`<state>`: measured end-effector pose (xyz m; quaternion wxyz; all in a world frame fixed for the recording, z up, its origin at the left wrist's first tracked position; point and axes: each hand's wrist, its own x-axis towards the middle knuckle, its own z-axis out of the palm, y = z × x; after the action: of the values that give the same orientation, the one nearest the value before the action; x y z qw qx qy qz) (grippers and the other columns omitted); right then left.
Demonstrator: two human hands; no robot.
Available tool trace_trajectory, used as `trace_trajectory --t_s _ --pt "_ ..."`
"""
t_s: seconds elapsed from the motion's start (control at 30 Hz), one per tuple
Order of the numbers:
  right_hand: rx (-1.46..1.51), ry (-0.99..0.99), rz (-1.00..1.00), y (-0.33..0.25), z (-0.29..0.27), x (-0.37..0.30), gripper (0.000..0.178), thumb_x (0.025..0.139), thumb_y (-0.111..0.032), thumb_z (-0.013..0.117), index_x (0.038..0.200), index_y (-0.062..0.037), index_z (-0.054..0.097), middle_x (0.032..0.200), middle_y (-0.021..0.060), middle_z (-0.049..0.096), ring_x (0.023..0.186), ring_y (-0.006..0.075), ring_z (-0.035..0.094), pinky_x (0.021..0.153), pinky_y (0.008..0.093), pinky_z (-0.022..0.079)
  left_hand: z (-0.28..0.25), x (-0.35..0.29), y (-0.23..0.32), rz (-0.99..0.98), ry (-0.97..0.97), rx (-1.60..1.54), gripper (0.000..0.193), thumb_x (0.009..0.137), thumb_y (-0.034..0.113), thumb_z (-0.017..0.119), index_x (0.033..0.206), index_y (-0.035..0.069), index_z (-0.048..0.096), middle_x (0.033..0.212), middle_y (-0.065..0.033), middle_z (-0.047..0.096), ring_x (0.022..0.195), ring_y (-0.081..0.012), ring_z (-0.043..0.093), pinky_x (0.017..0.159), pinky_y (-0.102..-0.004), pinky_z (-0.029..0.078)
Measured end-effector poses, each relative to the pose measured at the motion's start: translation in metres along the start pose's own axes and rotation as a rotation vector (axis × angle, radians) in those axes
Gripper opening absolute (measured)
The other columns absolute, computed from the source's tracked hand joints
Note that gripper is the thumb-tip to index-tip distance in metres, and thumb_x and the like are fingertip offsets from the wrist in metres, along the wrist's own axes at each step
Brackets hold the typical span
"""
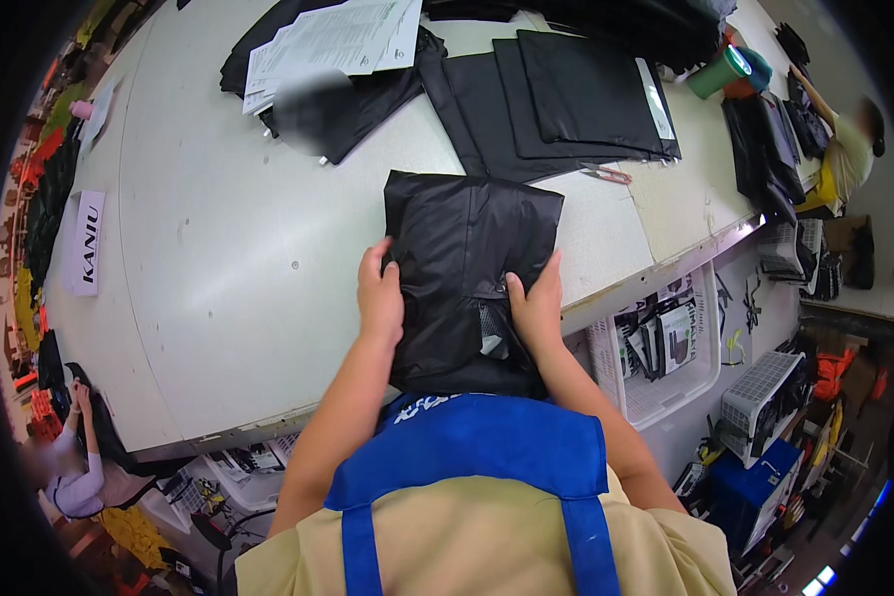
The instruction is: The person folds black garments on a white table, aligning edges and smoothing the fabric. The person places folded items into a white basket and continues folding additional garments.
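A folded piece of shiny black fabric [432,268], perhaps a garment, lies at the table's front edge, close against my blue apron [467,447]. My left hand [378,303] grips its left side, thumb on top and fingers around the edge. On the opposite side my right hand [538,306] holds the right edge the same way, its thumb near a small opening. Grey mesh and a pale patch [490,338] show in that opening. Beyond it rests a stack of flat, folded black pieces [586,94], with red-handled thread snips [606,174] beside the stack.
White printed sheets [338,45] lie on black fabric at the far left. A green tumbler [720,73] stands far right. Below the table's right edge, a white basket [707,363] holds printed packets. Co-workers [849,154] work on the right and at lower left.
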<state>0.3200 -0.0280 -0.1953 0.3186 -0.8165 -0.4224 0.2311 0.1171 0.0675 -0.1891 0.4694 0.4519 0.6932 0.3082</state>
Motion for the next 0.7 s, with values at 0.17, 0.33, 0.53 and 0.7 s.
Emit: trace_trajectory --t_s 0.17,0.33,0.53,0.7 --pt "0.980 -0.598 0.822 -0.027 -0.046 0.026 0.083 0.070 -0.027 0.080 0.134 0.0073 0.041 0.130 0.0174 0.052 0.121 0.0243 0.048 0.105 0.0367 0.034 -0.051 0.028 0.033 -0.524 -0.582 -0.384 0.068 0.078 0.005 0.069 0.138 0.001 0.038 0.131 -0.0157 0.054 0.116 -0.0282 0.055 0.100 -0.0366 0.042" --pt "0.640 -0.832 0.290 -0.043 -0.078 0.081 0.074 0.067 -0.015 0.082 0.132 -0.0009 0.049 0.124 0.0077 0.059 0.113 0.0220 0.056 0.100 0.0339 0.041 -0.048 0.014 0.063 -0.378 -0.813 -0.486 0.054 0.074 0.006 0.073 0.124 -0.002 0.054 0.117 -0.0131 0.064 0.110 -0.0252 0.059 0.100 -0.0380 0.042" --pt "-0.572 -0.311 -0.443 -0.089 -0.059 0.098 0.025 0.072 -0.018 0.067 0.085 0.0019 0.059 0.082 0.0248 0.062 0.079 0.0428 0.061 0.075 0.0485 0.049 0.042 -0.098 0.031 -0.670 -0.406 -1.063 0.047 0.080 0.001 0.069 0.123 -0.002 0.050 0.119 -0.0113 0.059 0.108 -0.0265 0.057 0.090 -0.0401 0.049" --pt "-0.574 -0.478 -0.798 -0.102 -0.058 -0.023 0.128 0.046 -0.068 0.076 0.124 0.0233 0.034 0.110 0.0287 0.052 0.104 0.0408 0.051 0.096 0.0484 0.035 0.028 -0.100 -0.004 -0.969 -0.369 -0.805 0.027 0.095 0.015 0.046 0.112 -0.004 0.056 0.110 -0.0162 0.062 0.096 -0.0287 0.061 0.084 -0.0392 0.052"
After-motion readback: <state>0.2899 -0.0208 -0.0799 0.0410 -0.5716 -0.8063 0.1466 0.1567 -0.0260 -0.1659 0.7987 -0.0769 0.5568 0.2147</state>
